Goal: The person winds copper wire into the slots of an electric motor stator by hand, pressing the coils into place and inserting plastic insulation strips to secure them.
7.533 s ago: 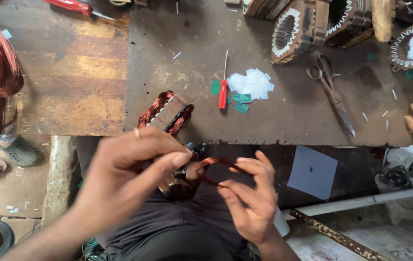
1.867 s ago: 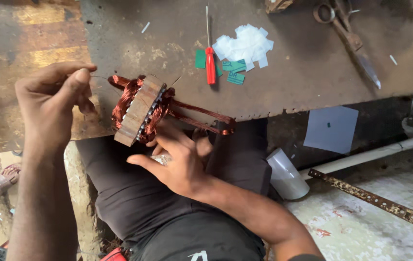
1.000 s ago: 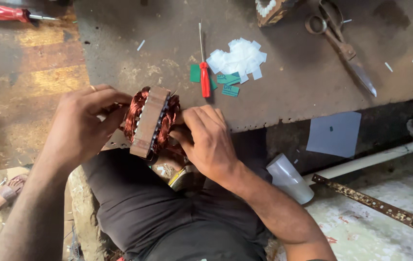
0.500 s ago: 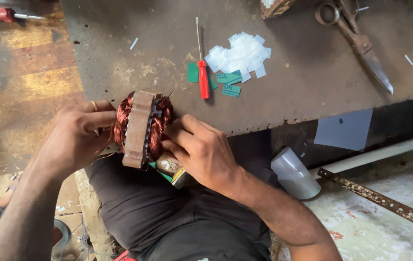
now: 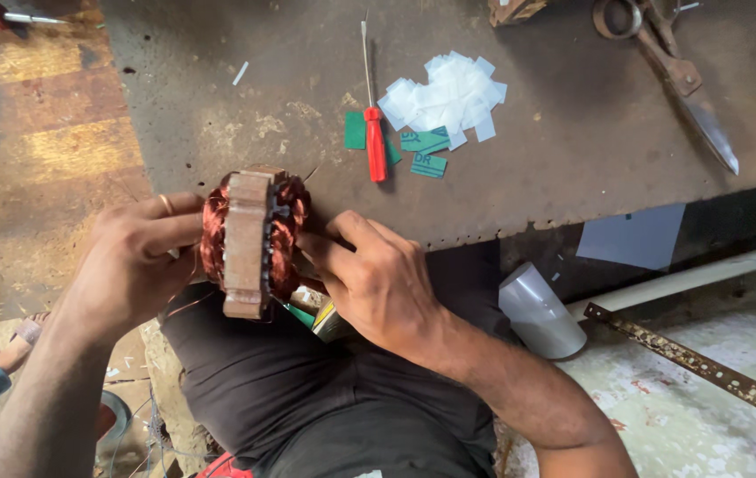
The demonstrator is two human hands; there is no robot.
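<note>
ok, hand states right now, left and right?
Left hand: closed on the copper-wound laminated metal stator core.
Right hand: fingers pressed on the core's windings; firm grip cannot be told.

- The stator [image 5: 249, 241], which stands tilted with its flat face up two seconds ago, now stands upright on edge between both hands, its copper windings bulging to left and right.
- The left hand [image 5: 130, 265], raised clear of it back then, now presses against its left side.
- The right hand [image 5: 378, 283], earlier under the stator, now pinches the right-side windings.
- The loose copper coil, stretched out to the right before, is now out of sight.
</note>
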